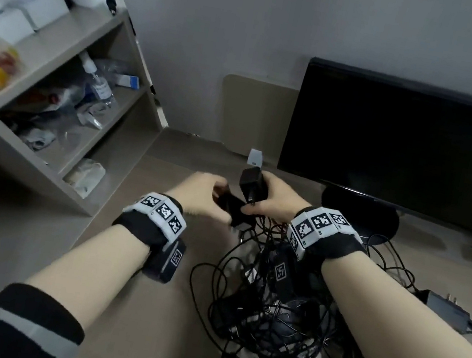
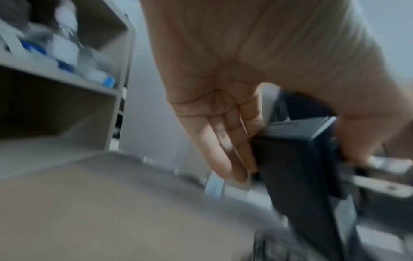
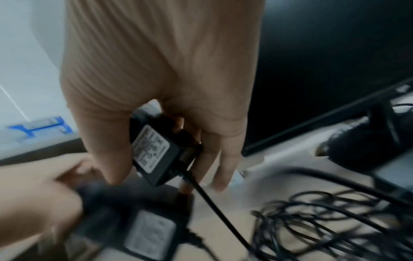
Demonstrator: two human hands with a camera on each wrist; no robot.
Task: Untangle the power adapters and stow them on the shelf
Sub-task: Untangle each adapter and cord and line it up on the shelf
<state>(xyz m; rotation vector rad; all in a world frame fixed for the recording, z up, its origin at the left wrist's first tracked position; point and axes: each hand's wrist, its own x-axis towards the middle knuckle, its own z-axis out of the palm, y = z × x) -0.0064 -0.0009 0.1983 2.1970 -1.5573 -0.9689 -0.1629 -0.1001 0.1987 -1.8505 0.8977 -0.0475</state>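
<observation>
A tangle of black cables and adapters [image 1: 277, 312] lies on the beige desk [image 1: 143, 304] in front of me. My right hand [image 1: 269, 199] grips a small black plug adapter [image 1: 251, 183], whose white label [image 3: 150, 148] shows in the right wrist view with its cord trailing down. My left hand [image 1: 203, 193] holds a second black adapter [image 1: 231, 208] between fingers [image 2: 223, 150] and thumb; that larger adapter [image 2: 297, 159] looks blurred in the left wrist view. The two hands are close together above the far end of the tangle.
A beige shelf unit [image 1: 57, 128] stands at the left, its upper levels cluttered with a bottle [image 1: 98, 85], bags and boxes. A black monitor [image 1: 404, 148] on a round base stands at the right back. Another adapter brick [image 1: 445, 310] lies at the right.
</observation>
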